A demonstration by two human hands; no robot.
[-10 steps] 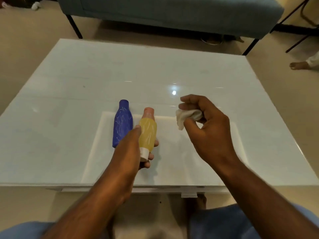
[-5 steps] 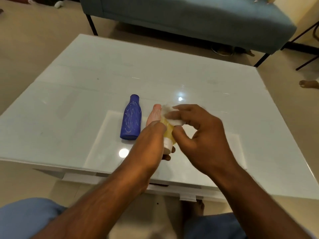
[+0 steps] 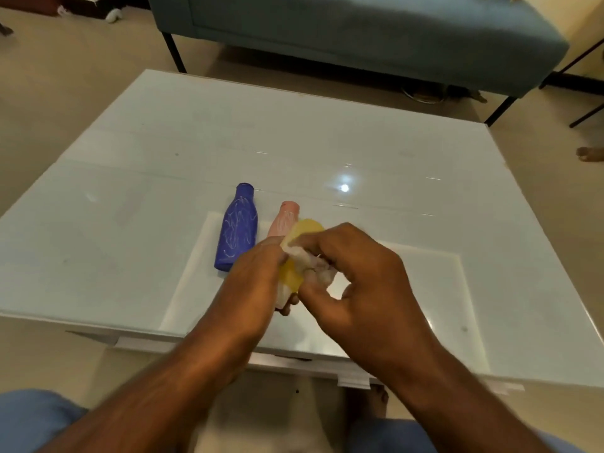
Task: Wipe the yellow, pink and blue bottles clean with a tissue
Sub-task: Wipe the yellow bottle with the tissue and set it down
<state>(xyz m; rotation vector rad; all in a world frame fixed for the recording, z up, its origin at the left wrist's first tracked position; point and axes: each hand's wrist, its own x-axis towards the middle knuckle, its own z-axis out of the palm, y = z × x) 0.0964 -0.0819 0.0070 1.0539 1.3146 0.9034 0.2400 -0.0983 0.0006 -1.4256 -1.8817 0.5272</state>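
The left hand [image 3: 258, 282] has its grip closed around the yellow bottle [image 3: 302, 253], thumb on the near side and fingertips just showing beneath it, holding the bottle raised off the counter [image 3: 130, 197] with its rounded end pointing toward 12 o'clock. The right hand [image 3: 356, 279] comes in from 4 o'clock with its fingers curled, its grip pinching a crumpled white tissue [image 3: 307, 259] and pressing it against the middle of the yellow bottle. The tissue lies across the bottle's body, between the two hands, and hides part of it; a white band at the bottle's near end peeks out under the left hand.

The pink bottle [image 3: 284, 220] lies on the counter at about 11 o'clock from the hands, neck pointing away toward 12 o'clock, its lower body hidden behind the left hand and the yellow bottle. White scribbles show on its side. The blue bottle [image 3: 237, 228] lies just beside it at 9 o'clock, close to parallel, neck also pointing away, and it is covered in pale scribbled lines. Neither is touched by a hand.

Both lying bottles rest at the far left part of a paler rectangular sheet [image 3: 408, 289] on the glossy white counter. A ceiling light glints on the surface at 1 o'clock from the hands. Beyond the counter, at 12 o'clock, stands a blue-grey sofa [image 3: 359, 37] on dark legs, on a beige floor [image 3: 65, 76]. At the far right edge, a bare foot [image 3: 590, 154] rests on the floor.
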